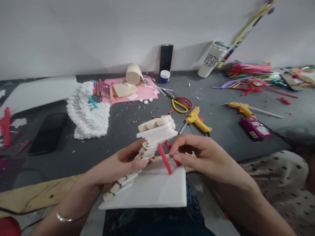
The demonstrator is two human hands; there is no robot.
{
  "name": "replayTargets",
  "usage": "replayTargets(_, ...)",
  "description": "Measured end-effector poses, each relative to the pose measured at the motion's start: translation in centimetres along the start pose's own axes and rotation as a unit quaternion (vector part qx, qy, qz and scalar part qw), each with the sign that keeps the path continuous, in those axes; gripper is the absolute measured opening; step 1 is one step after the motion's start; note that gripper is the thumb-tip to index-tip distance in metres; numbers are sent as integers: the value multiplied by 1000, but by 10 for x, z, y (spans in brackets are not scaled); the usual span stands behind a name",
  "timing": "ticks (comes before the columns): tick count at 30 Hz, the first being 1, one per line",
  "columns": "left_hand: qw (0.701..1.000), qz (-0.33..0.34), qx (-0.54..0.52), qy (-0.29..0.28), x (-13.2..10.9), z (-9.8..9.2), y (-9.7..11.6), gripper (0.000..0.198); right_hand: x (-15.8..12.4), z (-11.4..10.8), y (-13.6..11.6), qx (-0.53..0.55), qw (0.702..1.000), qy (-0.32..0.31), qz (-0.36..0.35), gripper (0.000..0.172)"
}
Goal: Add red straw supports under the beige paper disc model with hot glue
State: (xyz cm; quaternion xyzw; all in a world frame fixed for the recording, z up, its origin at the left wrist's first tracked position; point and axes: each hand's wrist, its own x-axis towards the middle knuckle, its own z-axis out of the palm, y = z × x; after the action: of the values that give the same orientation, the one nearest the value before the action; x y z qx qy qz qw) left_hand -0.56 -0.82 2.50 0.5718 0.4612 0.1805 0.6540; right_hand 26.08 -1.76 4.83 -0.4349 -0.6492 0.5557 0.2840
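Note:
A small model staircase of white layers edged with beige pieces rises from a white foam board above my lap. My left hand is wrapped round the middle of the staircase, its thumb in front and some fingers hidden behind. Two red sticks lean between the top of the staircase and the board. My right hand pinches the farther red stick between thumb and forefinger. Past the staircase, a yellow glue gun lies on the grey table.
Scissors with red and yellow handles lie beyond the glue gun. A white textured model and a black phone are on the left. Another glue gun and a purple power block lie right. Someone's dotted clothing shows nearby.

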Motion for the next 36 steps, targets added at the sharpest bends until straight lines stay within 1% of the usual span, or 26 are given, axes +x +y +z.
replayTargets(4,1000,-16,3,19,0,0,1,70,1,-1,2,-14,1000,23,-8,3)
replayTargets(6,1000,-12,3,21,0,0,1,68,1,-2,5,-22,999,27,-14,5)
replayTargets(9,1000,1,-7,18,1,1,1,67,1,-3,8,-20,1000,14,-16,10)
replayTargets(12,1000,7,-18,17,2,3,2,71,1,-2,11,4,1000,5,-6,15)
replayTargets(16,1000,12,-15,14,1,3,2,72,2,1,16,59,998,19,9,20)
replayTargets(21,1000,1,8,9,1,1,0,74,5,3,24,99,995,14,29,28)
replayTargets(24,1000,-4,31,6,1,0,1,78,6,3,29,111,993,9,37,30)
replayTargets(28,998,-4,65,11,3,-1,1,78,7,4,33,127,991,11,47,31)
replayTargets(32,997,7,80,19,5,-4,-2,78,12,2,32,109,993,8,51,29)
replayTargets(36,991,25,128,32,10,-8,-6,77,19,-1,33,33,999,-3,27,21)
